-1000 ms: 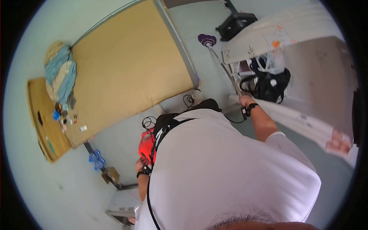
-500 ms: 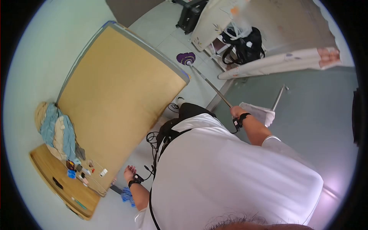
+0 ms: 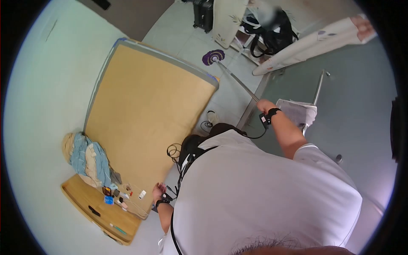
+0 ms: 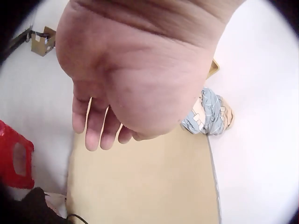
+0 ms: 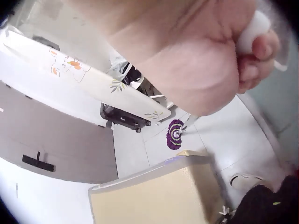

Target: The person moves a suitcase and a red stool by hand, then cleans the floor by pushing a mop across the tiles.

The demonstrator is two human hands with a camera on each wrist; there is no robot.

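Pale tiled floor (image 3: 221,91) spreads below, and a big tan mattress (image 3: 148,110) lies across it with a bundle of blue and cream cloth (image 3: 87,159) at its far end. Right hand (image 3: 264,105) is out ahead, fingers wrapped tight round the long metal mop handle (image 3: 238,80). Follow that pole down and there is the purple mop head (image 3: 213,56), flat on the tiles just past the mattress corner, near a patterned board (image 3: 227,19). Left hand (image 3: 159,190) hangs loose at the person's side, fingers straight and relaxed, holding nothing, hovering over the mattress edge. Small odds and ends sit on a wooden board (image 3: 97,210) beside the bundle.
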